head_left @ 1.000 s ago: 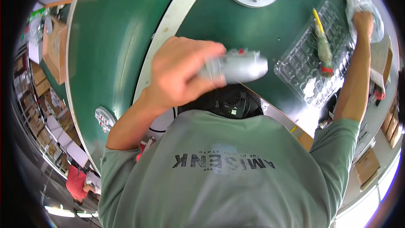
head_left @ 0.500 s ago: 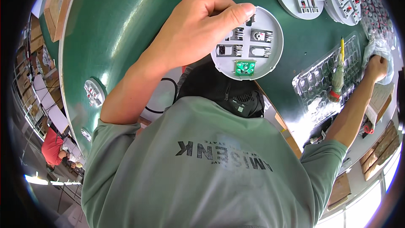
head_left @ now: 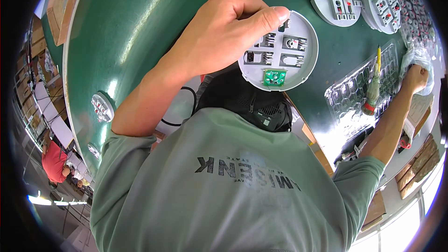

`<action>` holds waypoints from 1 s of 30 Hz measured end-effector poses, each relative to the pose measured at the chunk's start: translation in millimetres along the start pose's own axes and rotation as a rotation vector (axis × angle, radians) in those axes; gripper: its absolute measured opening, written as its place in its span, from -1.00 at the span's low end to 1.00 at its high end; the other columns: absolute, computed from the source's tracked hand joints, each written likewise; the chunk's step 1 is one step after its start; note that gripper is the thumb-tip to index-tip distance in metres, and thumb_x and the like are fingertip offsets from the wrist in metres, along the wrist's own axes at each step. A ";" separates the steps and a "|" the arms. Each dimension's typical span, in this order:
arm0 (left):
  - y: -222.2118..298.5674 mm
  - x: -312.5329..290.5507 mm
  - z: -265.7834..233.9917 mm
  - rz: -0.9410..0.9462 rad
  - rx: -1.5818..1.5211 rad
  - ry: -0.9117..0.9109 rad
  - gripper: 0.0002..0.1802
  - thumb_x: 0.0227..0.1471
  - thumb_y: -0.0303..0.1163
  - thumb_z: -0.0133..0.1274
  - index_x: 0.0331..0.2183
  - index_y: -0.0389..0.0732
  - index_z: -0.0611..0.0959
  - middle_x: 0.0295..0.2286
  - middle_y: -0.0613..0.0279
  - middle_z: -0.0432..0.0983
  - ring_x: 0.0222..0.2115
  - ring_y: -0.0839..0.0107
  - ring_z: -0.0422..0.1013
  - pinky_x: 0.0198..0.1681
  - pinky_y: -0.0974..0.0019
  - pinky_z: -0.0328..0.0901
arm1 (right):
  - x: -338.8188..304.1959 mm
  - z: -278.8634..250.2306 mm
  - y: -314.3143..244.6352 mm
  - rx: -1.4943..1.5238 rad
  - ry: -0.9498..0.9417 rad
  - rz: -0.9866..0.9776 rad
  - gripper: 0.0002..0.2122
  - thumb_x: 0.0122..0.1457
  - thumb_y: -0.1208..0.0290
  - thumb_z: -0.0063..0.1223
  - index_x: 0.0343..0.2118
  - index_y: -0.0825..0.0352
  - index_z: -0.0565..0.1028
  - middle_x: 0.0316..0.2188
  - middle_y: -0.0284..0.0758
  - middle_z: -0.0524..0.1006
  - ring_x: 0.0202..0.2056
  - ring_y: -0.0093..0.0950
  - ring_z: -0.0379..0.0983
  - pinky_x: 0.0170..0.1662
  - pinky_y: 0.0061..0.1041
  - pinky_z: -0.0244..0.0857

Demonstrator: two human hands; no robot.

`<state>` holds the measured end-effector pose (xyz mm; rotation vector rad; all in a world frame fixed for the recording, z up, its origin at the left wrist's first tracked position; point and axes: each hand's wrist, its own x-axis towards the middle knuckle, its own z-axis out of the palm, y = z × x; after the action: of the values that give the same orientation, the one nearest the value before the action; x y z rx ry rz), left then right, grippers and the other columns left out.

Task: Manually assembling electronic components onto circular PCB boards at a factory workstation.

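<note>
My left hand (head_left: 233, 32) grips the upper left rim of a round grey plastic housing (head_left: 305, 67), thumb on its inner face. Metal contact pieces sit in the housing's slots, and a small green circuit board (head_left: 274, 78) lies near its lower rim. Far to the right, my right hand (head_left: 416, 78) is at the mouth of a clear plastic bag (head_left: 422, 60). Its fingers look curled; whatever they hold, if anything, is hidden.
A screwdriver (head_left: 373, 88) with a translucent handle lies on a clear blister tray (head_left: 343, 95). Round grey housings (head_left: 333, 0) with red parts stand at the far right, beside a bubble-like sheet of small parts (head_left: 410, 9). More housings (head_left: 102, 107) lie on the green table at left.
The housing in my left hand has shifted slightly right and down in the view. My right hand stays at the bag, almost unmoved.
</note>
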<state>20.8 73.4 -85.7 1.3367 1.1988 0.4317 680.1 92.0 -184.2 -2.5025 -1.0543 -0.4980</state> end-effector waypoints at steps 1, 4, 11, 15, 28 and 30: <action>-0.5 -0.5 -0.5 0.006 -0.016 0.003 -0.50 0.40 -0.05 0.17 -0.34 -0.35 0.77 -0.53 0.49 0.47 -0.45 0.68 0.29 -0.39 0.42 0.21 | -2.9 -1.9 -3.0 0.033 -0.006 -0.012 -0.55 0.16 0.11 0.14 -0.07 0.40 0.71 -0.10 -0.09 0.74 -0.04 -0.15 0.67 0.13 -0.19 0.46; -2.3 -1.3 0.0 0.017 -0.049 0.006 -0.49 0.40 -0.04 0.17 -0.33 -0.34 0.77 -0.53 0.48 0.47 -0.45 0.68 0.30 -0.38 0.43 0.21 | -13.3 -3.3 -11.0 0.097 -0.019 -0.034 -0.59 0.20 0.16 0.21 -0.06 0.42 0.69 -0.11 -0.13 0.74 -0.07 -0.25 0.68 0.08 -0.26 0.51; -1.7 -0.2 -4.3 0.050 -0.097 0.001 -0.46 0.34 0.01 0.23 -0.28 -0.37 0.82 -0.51 0.38 0.60 -0.46 0.64 0.41 -0.38 0.40 0.32 | -15.7 9.5 -11.8 0.696 0.079 0.256 -0.58 0.13 0.30 0.28 0.02 0.43 0.68 -0.10 -0.20 0.75 -0.11 -0.40 0.70 -0.03 -0.40 0.57; -0.5 1.6 -3.3 0.037 -0.136 -0.006 -0.48 0.34 -0.01 0.23 -0.26 -0.37 0.82 -0.49 0.37 0.62 -0.44 0.64 0.42 -0.35 0.40 0.34 | -16.7 -0.1 -14.0 0.578 0.046 0.263 -0.61 0.25 0.32 0.26 0.05 0.49 0.63 -0.12 -0.23 0.74 -0.10 -0.41 0.69 -0.05 -0.48 0.58; -4.7 0.5 -4.4 0.052 -0.138 -0.010 -0.48 0.35 -0.02 0.23 -0.26 -0.39 0.81 -0.52 0.39 0.58 -0.45 0.65 0.38 -0.38 0.39 0.30 | -31.2 -13.8 -26.3 0.302 0.015 0.089 -0.63 0.20 0.18 0.23 -0.12 0.41 0.73 -0.26 -0.20 0.76 -0.17 -0.31 0.69 0.02 -0.32 0.54; -5.7 2.2 -3.0 0.058 -0.145 0.010 -0.48 0.35 -0.02 0.22 -0.28 -0.39 0.80 -0.53 0.40 0.56 -0.45 0.65 0.37 -0.38 0.39 0.29 | -29.0 -13.9 -28.3 0.264 -0.010 0.078 -0.65 0.20 0.18 0.19 -0.18 0.39 0.73 -0.25 -0.21 0.76 -0.17 -0.29 0.69 0.02 -0.30 0.53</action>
<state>17.0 75.2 -91.1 1.2472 1.1180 0.5571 637.9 86.4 -179.6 -2.3046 -0.9538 -0.3015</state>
